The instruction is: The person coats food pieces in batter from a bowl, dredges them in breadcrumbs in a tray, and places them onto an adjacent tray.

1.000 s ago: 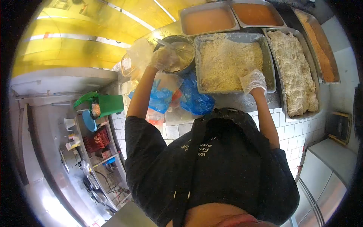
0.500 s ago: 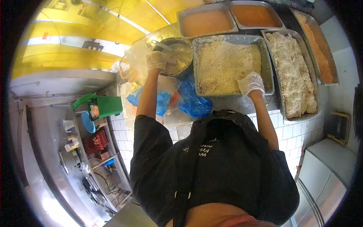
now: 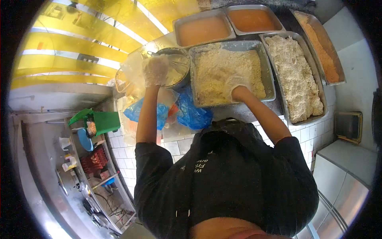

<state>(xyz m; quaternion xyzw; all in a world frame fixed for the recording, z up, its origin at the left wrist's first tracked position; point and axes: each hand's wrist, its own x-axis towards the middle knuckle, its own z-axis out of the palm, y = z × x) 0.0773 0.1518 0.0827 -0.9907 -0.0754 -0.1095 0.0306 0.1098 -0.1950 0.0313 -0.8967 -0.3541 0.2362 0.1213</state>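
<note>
Showing yellowish crumbs (image 3: 223, 63) in the wide metal tray (image 3: 269, 71) on the desk (image 3: 271, 105). Working the plastic-gloved right hand (image 3: 238, 83) into those crumbs; losing the fingertips in crumbs and cloudy glove, so not being able to tell clenched from loose. Keeping the left hand (image 3: 155, 71), also gloved, at the left side of the dark bowl (image 3: 188, 67); not being able to tell any grasp on rim or whisk (image 3: 180, 61). Crumpling beside the bowl: blue plastic bag (image 3: 193, 113), contents unreadable. Flanking right: tray of pale, floury pieces (image 3: 296, 77), then orange powder (image 3: 318, 46). Sitting behind: orange liquid (image 3: 205, 31) in two trays. Reading "and" plus partial "Fri" on the black shirt (image 3: 227, 187), rest folding away.
</note>
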